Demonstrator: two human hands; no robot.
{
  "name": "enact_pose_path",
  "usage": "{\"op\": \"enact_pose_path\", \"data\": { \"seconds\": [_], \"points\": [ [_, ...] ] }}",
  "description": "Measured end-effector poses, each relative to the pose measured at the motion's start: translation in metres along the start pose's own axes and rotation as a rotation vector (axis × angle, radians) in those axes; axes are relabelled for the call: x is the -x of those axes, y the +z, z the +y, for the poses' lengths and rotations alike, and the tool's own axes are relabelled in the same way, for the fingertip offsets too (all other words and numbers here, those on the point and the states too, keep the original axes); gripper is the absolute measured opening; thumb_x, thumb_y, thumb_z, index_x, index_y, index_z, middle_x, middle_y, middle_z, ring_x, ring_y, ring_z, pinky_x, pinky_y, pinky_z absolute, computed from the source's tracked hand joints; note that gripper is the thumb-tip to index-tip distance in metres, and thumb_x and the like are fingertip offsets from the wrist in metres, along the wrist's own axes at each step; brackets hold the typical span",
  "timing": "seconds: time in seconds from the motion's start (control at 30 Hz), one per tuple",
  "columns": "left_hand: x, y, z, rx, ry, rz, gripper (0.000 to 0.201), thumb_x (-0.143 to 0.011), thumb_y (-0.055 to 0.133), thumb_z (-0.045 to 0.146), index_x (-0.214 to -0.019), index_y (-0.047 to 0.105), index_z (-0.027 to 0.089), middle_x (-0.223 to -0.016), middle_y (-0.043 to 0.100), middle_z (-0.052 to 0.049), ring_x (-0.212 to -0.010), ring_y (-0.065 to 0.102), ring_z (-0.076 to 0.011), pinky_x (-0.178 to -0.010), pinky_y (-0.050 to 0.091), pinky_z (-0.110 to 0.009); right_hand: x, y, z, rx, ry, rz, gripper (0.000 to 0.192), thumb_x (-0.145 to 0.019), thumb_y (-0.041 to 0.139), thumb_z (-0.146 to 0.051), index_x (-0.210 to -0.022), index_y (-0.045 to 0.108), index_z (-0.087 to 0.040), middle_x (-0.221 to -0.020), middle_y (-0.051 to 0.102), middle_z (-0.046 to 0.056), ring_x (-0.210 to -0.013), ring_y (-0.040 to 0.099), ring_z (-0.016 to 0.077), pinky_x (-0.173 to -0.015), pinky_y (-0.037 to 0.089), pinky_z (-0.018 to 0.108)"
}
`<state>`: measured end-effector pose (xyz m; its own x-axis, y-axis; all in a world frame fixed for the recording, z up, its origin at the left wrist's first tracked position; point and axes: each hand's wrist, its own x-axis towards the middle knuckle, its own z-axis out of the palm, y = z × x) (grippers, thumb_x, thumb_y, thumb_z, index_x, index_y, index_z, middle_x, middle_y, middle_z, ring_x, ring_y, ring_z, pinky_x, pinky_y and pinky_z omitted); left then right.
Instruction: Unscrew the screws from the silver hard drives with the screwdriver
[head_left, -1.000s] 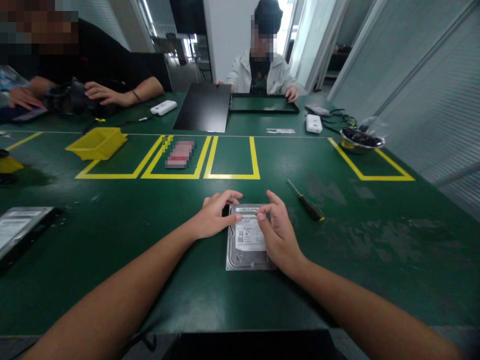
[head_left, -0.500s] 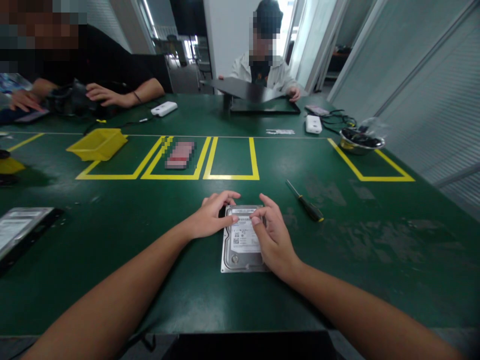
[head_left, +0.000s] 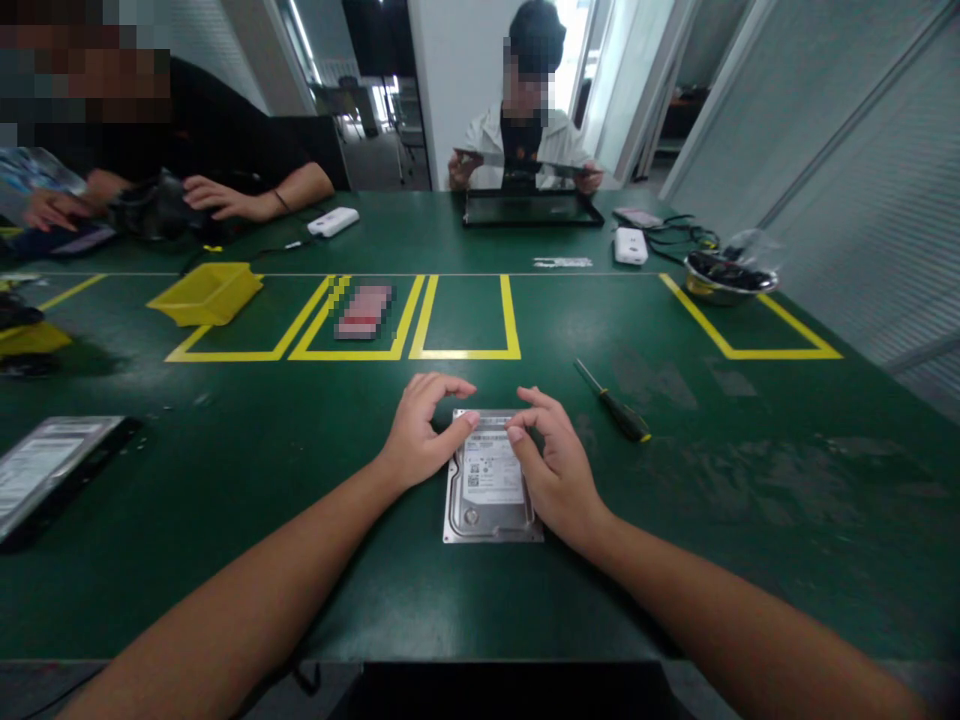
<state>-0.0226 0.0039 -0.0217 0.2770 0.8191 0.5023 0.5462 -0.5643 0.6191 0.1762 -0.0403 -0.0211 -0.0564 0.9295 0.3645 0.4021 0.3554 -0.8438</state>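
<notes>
A silver hard drive [head_left: 491, 490] with a white printed label lies flat on the green table in front of me. By its far left corner is my left hand [head_left: 429, 430], fingers spread and thumb over the drive's edge. My right hand [head_left: 559, 465] covers part of the right edge, its fingers loosely curved and apart, the thumb over the label. Neither hand grips anything visibly; whether the fingertips touch the drive I cannot tell. To the right lies a screwdriver [head_left: 615, 402] with a black and yellow handle.
A second hard drive [head_left: 56, 465] lies at the left. Farther back are a yellow bin [head_left: 206, 295], a pink blurred item [head_left: 365, 312], a metal bowl [head_left: 731, 280] of dark parts and a white device [head_left: 630, 246]. Two people sit beyond; one holds a dark panel [head_left: 525, 165].
My left hand has lifted slightly and its fingers have spread; my right hand has shifted a little right. The hard drive stays put. The person opposite has raised and tilted the panel.
</notes>
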Motion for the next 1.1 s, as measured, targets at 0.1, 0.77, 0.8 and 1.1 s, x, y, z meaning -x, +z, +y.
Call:
{"op": "enact_pose_path", "data": {
  "seconds": [0.1, 0.77, 0.8, 1.1],
  "points": [
    [0.002, 0.002, 0.014, -0.091, 0.102, 0.092, 0.012, -0.090, 0.063, 0.032, -0.095, 0.068, 0.022, -0.093, 0.070, -0.003, -0.095, 0.059, -0.0212, -0.089, 0.044, -0.040, -0.004, -0.007, 0.001, 0.023, -0.023, 0.013, 0.014, -0.094, 0.055, -0.029, -0.090, 0.066, -0.022, -0.125, 0.060, 0.011, -0.123, 0.053, 0.0231, -0.106, 0.038, 0.048],
    [-0.017, 0.026, 0.087, 0.180, -0.243, 0.107, 0.010, -0.086, 0.068, 0.027, -0.093, 0.072, 0.021, -0.090, 0.075, -0.003, -0.086, 0.066, -0.0206, -0.080, 0.053, -0.041, -0.022, -0.028, 0.008, -0.178, -0.026, 0.012, 0.014, -0.091, 0.059, -0.033, -0.087, 0.068, -0.022, -0.104, 0.062, 0.007, -0.100, 0.060, 0.0207, -0.091, 0.049, 0.040],
    [-0.019, 0.027, 0.088, 0.149, -0.241, 0.088, 0.011, -0.086, 0.069, 0.028, -0.095, 0.073, 0.022, -0.093, 0.075, -0.002, -0.089, 0.066, -0.0215, -0.083, 0.052, -0.042, -0.023, -0.029, 0.008, -0.192, -0.022, 0.007, 0.014, -0.090, 0.060, -0.033, -0.087, 0.068, -0.022, -0.103, 0.063, 0.007, -0.099, 0.060, 0.0205, -0.090, 0.049, 0.039],
    [-0.032, 0.029, 0.083, -0.101, -0.042, 0.015, 0.011, -0.090, 0.066, 0.035, -0.092, 0.074, 0.027, -0.093, 0.075, 0.001, -0.095, 0.063, -0.0227, -0.087, 0.045, -0.042, -0.028, -0.033, 0.014, -0.316, 0.047, -0.017, 0.015, -0.088, 0.062, -0.035, -0.085, 0.066, -0.021, -0.096, 0.066, 0.005, -0.094, 0.061, 0.0193, -0.085, 0.051, 0.036]
  ]
}}
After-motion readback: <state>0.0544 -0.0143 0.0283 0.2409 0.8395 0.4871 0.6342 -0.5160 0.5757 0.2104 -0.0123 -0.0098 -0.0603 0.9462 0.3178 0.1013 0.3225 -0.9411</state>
